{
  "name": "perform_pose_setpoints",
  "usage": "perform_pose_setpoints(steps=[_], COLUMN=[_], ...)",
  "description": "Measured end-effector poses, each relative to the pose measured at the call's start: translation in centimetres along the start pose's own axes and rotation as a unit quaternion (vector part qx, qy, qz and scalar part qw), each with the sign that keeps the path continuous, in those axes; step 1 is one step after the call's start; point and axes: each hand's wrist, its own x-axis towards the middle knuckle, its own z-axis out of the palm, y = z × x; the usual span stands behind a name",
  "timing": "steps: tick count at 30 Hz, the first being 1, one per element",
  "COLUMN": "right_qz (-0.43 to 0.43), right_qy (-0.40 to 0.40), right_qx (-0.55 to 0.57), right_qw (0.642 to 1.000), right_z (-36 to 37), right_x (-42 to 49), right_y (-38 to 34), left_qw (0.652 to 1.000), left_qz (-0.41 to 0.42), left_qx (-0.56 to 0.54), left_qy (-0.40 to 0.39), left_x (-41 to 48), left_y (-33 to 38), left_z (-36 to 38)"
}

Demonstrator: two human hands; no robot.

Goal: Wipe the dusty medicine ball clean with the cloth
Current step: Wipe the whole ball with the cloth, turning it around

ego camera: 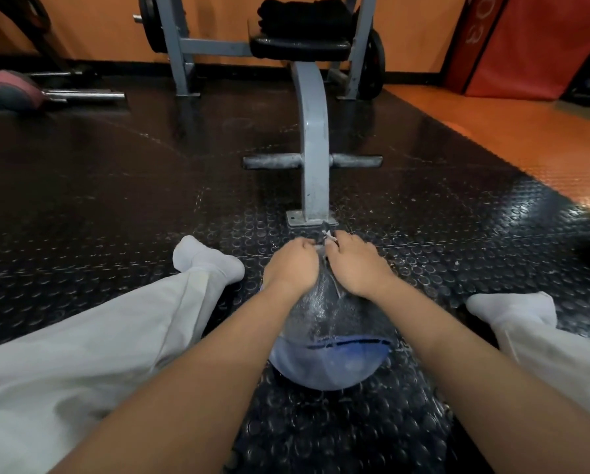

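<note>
Both hands sat at the far top of the medicine ball (334,336), fingers curled over its 12 o'clock edge. The left hand (291,265) and right hand (355,265) were almost touching and together gripped a bunched grey cloth (327,236), of which only a frayed tuft showed between the knuckles. The ball rested on the studded black rubber mat (115,200) between the person's spread legs, with its blue lower half toward the body and both forearms running down over its sides.

At 12 o'clock, just beyond the fingertips, stood the base plate (297,218) of a grey bench post (315,131), so there was very little room forward. A crossbar (273,161) stuck out to both sides higher up the post.

A white-socked left foot (201,258) lay near the ball at 10 o'clock, and a pale trouser leg (81,354) closed off 8 to 9 o'clock. The right foot (515,307) lay at 3 o'clock, well apart from the ball, with bare mat between them.

The mat stretched wide and open toward 10 and 11 o'clock as far as a barbell (81,95) lying on the floor. At 2 o'clock the mat's edge ran diagonally against orange flooring (526,138), with a red pad (532,46) standing beyond it.
</note>
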Motion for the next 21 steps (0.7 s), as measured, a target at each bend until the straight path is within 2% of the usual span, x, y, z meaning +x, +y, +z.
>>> perform_pose_setpoints(steps=[2, 4, 8, 11, 14, 17, 21], right_qz=[-0.020, -0.043, -0.016, 0.001, 0.040, 0.019, -0.020], right_qy=[0.044, 0.051, -0.046, -0.137, -0.164, -0.104, -0.001], right_qx=[-0.040, -0.057, -0.005, 0.002, 0.009, 0.040, -0.024], right_qw=[0.998, 0.996, 0.999, 0.991, 0.986, 0.994, 0.999], right_z=[0.4, 0.8, -1.1, -1.8, -1.1, -0.2, 0.3], right_x=[-3.1, -4.4, -0.7, 3.4, 5.2, 4.7, -0.7], right_y=[-0.2, 0.0, 0.0, 0.2, 0.7, 1.0, 0.4], left_qw=[0.999, 0.998, 0.998, 0.998, 0.996, 0.997, 1.000], left_qz=[0.007, 0.021, 0.037, 0.060, 0.057, 0.031, -0.001], left_qx=[-0.023, -0.033, -0.033, -0.027, -0.021, -0.015, -0.013], left_qy=[-0.024, -0.044, -0.035, 0.015, 0.067, 0.066, 0.028], left_x=[0.3, 0.4, -0.4, -2.6, -3.7, -3.0, -0.8], left_y=[0.1, 0.1, 0.0, -0.1, -0.3, 0.0, 0.2], left_z=[-0.3, -0.5, -0.3, 0.3, 0.8, 0.8, 0.7])
